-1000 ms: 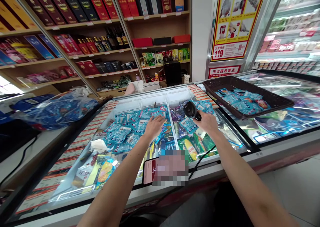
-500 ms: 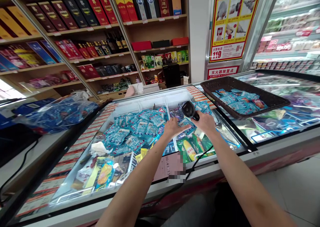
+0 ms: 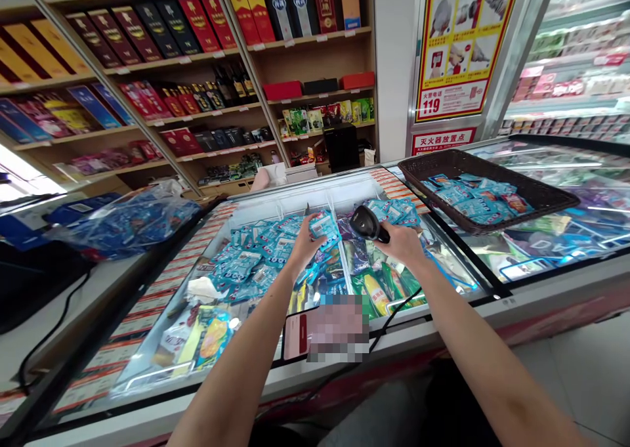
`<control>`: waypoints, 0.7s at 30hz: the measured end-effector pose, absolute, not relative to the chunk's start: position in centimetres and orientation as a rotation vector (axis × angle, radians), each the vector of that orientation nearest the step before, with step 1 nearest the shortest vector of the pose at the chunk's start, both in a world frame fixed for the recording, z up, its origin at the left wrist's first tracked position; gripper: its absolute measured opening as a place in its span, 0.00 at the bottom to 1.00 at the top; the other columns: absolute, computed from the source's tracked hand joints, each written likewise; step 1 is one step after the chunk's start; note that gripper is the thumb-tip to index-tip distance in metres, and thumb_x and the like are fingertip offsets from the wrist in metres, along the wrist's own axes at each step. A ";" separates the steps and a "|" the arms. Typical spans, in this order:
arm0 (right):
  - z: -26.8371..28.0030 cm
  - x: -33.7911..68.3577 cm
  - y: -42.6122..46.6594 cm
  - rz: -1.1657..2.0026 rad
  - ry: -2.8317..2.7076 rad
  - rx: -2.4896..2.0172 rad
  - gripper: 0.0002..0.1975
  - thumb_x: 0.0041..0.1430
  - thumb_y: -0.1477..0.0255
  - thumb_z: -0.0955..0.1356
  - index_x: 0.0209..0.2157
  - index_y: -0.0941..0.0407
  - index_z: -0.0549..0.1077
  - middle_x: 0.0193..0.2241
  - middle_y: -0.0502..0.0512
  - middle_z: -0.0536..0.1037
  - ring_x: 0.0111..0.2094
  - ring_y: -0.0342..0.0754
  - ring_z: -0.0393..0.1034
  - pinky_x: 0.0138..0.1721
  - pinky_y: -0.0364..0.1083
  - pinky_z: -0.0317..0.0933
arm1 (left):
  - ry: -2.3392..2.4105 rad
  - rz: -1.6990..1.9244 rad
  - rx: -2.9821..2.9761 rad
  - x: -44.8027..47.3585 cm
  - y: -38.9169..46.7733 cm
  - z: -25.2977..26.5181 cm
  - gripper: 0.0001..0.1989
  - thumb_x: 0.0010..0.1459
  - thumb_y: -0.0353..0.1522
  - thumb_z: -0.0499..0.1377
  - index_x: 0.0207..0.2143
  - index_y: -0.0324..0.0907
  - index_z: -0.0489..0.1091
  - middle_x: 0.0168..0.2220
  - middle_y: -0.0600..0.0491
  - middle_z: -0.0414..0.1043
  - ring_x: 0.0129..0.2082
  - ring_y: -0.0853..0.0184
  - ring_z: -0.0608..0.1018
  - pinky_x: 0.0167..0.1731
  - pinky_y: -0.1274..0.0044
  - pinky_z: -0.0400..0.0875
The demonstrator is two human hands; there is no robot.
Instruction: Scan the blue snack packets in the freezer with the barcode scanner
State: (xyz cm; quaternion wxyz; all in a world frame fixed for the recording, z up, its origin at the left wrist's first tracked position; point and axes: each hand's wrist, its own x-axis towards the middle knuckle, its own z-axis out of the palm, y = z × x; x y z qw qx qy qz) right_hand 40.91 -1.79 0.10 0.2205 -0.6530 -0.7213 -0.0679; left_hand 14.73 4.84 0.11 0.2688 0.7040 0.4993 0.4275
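Observation:
My left hand grips a small blue snack packet by its near side, above the freezer's glass top. Many like it lie in a loose blue pile to the left of that hand. In my right hand is a black barcode scanner, its head pointing left towards the packet. Past the scanner, more blue packets are gathered in a smaller heap. The scanner's cable runs down below my right forearm.
A dark woven basket with blue packets stands at the right. A phone lies on the front edge, partly blurred out. At the left is a clear plastic bag of blue packets. Shelves of boxes rise behind the freezer.
My left hand has moved left, from near the scanner to the pile's edge, and now has a blue packet in it. The scanner has shifted slightly left. More of the phone shows.

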 end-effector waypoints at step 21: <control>-0.5 36.2 -3.7 -0.459 -2.251 -1.543 0.19 0.58 0.61 0.61 0.48 0.55 0.66 0.33 0.57 0.76 0.34 0.50 0.71 0.30 0.45 0.50 | 1.404 1.443 1.829 13.3 7.2 -3.6 0.27 0.56 0.39 0.54 0.57 0.44 0.56 0.55 0.47 0.60 0.55 0.63 0.64 0.53 0.71 0.59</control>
